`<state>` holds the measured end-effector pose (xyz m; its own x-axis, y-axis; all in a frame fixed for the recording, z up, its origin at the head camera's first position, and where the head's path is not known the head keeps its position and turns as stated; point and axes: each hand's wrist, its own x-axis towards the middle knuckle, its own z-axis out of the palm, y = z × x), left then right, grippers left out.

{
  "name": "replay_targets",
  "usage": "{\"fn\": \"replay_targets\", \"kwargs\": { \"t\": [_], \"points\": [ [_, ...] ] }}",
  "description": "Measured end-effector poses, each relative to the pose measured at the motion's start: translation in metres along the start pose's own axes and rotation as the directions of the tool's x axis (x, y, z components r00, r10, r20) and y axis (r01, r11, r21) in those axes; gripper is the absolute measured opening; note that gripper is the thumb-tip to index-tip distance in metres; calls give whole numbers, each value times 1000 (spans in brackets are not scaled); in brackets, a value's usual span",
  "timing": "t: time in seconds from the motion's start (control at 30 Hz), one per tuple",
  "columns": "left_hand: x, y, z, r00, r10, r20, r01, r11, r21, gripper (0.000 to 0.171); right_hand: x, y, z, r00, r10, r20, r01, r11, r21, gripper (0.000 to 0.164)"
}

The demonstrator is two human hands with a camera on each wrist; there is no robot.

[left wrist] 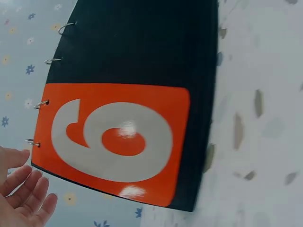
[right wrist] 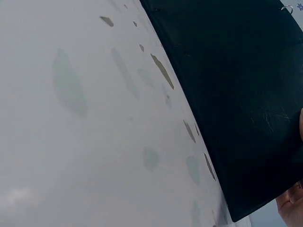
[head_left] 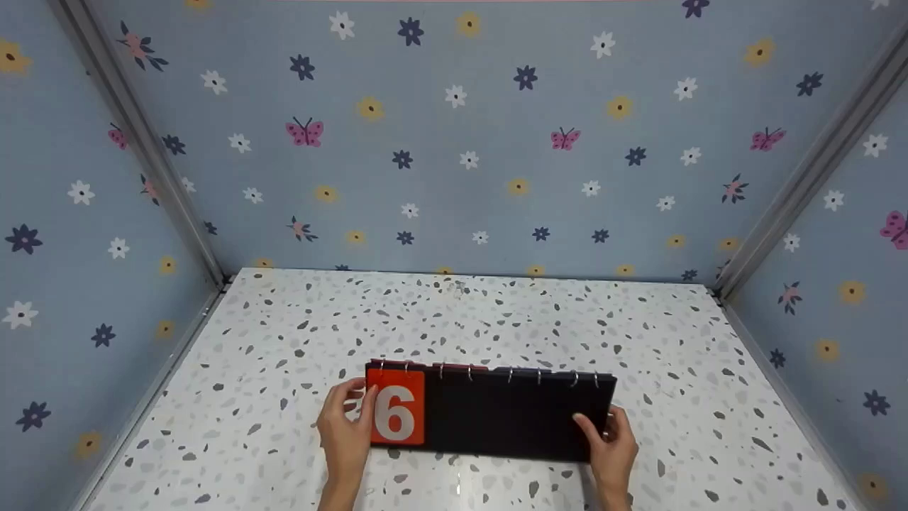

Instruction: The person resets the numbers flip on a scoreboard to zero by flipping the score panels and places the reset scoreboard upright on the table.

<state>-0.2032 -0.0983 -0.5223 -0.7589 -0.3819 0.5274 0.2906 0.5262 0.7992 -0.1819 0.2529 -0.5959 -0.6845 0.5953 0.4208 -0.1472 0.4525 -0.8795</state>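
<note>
A long black flip scoreboard (head_left: 507, 419) is held at both ends, its face toward the head camera. Metal rings run along its top edge. At its left end hangs an orange-red card (left wrist: 128, 189) with a white 6; the rest of the front is plain black. My left hand (head_left: 345, 429) holds the left end, thumb at the card's edge and fingers beside the board's side. At the other end my right hand (head_left: 616, 454) grips the lower right edge, thumb on the front and fingers behind. In the right wrist view only part of this hand (right wrist: 291, 203) shows.
Under the scoreboard lies a white speckled tabletop (head_left: 454, 319). Blue panels with flowers and butterflies enclose it at the back (head_left: 454, 142), left (head_left: 57, 284) and right (head_left: 851, 319). Grey metal posts (head_left: 142, 142) stand at the corners.
</note>
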Motion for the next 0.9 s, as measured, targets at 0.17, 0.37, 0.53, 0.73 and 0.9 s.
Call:
{"fn": "replay_targets", "kwargs": {
  "t": [0.17,0.37,0.53,0.73,0.9],
  "points": [
    [-10,-7,6,998,-65,7,65,997,36,26,3,28,6,999,-33,-15,32,998,-61,33],
    [-18,-17,15,986,-164,30,162,985,59,34,3,23,5,1000,11,-17,-11,999,-31,33],
    [-18,-25,20,978,-207,2,206,977,61,36,3,18,4,1000,21,-3,-21,999,-47,33],
    [-15,-29,20,975,-224,0,224,973,48,32,4,28,6,1000,-1,-21,0,999,-38,32],
    [-13,-27,17,961,-274,35,273,962,20,30,1,10,2,1000,11,-13,-12,999,-41,32]
  ]
}}
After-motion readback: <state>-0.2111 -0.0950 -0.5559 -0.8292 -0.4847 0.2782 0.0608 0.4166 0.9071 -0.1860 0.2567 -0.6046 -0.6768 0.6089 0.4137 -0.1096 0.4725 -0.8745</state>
